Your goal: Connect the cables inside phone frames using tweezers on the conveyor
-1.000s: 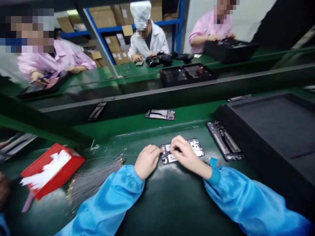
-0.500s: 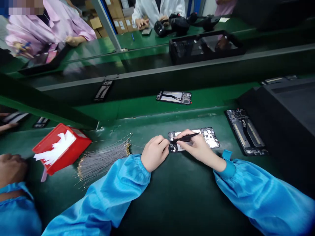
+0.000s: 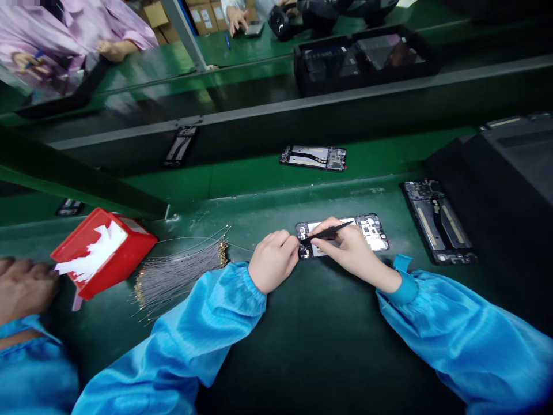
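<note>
While left hand (image 3: 275, 260) meets phone (image 3: 374, 231) edge, tabletop (image 3: 319, 346) separates sleeves (image 3: 190, 337)

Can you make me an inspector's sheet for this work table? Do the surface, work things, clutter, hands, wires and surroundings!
Surface: dark green table.
Work things: opened phone lying flat; dark pointed tool over it.
Clutter: red box with white paper strips; second opened phone at right.
Hands: left hand at the first phone's left end, grip unclear; right hand holds the tool.
Wires: thin grey bundle left of the left hand.
Surroundings: neighbour's hand near the red box; person in pink opposite.
</note>
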`<state>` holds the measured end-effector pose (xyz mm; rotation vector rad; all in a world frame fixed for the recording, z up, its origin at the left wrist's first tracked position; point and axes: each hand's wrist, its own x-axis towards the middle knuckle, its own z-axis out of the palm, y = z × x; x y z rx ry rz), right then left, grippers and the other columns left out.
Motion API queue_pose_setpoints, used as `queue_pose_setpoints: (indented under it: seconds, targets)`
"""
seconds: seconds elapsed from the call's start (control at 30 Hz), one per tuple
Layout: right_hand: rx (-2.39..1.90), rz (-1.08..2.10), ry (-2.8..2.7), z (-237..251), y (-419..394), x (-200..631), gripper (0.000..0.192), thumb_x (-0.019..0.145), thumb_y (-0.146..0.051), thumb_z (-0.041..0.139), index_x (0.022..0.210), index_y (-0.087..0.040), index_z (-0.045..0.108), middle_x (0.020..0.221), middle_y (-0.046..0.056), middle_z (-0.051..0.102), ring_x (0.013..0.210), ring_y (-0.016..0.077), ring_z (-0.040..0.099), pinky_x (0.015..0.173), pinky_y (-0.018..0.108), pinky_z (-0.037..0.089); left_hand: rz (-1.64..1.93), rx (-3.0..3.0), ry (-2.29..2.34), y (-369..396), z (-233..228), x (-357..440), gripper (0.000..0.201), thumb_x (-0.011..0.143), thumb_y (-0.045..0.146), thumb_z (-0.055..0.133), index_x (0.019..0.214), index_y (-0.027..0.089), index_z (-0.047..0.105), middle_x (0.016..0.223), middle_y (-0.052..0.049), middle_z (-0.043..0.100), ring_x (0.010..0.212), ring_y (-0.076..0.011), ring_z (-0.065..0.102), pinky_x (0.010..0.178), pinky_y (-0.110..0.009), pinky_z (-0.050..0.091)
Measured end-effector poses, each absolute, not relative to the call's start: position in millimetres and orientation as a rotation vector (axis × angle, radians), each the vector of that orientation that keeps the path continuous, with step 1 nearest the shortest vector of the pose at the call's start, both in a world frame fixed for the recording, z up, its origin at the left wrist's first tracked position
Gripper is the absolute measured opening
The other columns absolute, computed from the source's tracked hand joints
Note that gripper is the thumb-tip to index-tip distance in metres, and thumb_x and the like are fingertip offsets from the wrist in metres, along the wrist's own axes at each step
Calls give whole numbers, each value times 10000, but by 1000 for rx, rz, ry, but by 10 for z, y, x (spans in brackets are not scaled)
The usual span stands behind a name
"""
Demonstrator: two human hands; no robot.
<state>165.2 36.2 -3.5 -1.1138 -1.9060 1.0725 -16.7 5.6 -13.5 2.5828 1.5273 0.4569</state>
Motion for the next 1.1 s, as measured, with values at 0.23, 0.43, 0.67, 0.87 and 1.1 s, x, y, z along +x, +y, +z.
queue_pose_setpoints:
  seconds: [0.23, 0.43, 0.67, 0.87, 1.1]
  targets:
    - [-1098, 1056, -1926, -45, 363, 1654, 62, 773, -206, 561, 833, -199, 573, 810, 12, 627, 757, 146, 605, 649, 274, 481, 463, 2627, 1523, 53, -132, -170, 182, 836, 181, 388, 730, 165, 536, 689, -15, 471, 649, -133, 455, 608, -237, 384]
    - [-1104, 1040, -1947, -32, 359, 1649, 66, 778, -202, 555, 842, -194, 570, 813, 18, 629, 764, 151, 603, 671, 290, 481, 447, 2628, 1529, 50, -131, -161, 171, 828, 176, 397, 727, 164, 535, 686, -15, 471, 651, -136, 456, 606, -238, 385]
    - [-890, 831, -2131, -31, 297, 1654, 99, 796, -157, 503, 883, -189, 536, 834, 46, 605, 791, 161, 570, 704, 313, 471, 413, 2606, 1533, 53, -95, -155, 169, 823, 173, 403, 720, 163, 537, 688, -16, 477, 653, -136, 466, 611, -234, 394]
    - [-797, 720, -2235, -31, 239, 1575, 89, 812, -136, 455, 858, -187, 512, 809, 65, 589, 761, 180, 553, 663, 334, 468, 415, 2517, 1508, 62, -70, -156, 138, 808, 165, 420, 722, 166, 529, 687, -8, 472, 650, -129, 473, 599, -223, 399]
    - [-1137, 410, -1834, -64, 410, 2086, 84, 768, -134, 499, 806, -208, 487, 786, 36, 544, 739, 181, 536, 678, 336, 440, 280, 2458, 1430, 129, 32, -353, 110, 832, 163, 417, 851, 176, 524, 811, -9, 506, 659, -103, 505, 598, -203, 414]
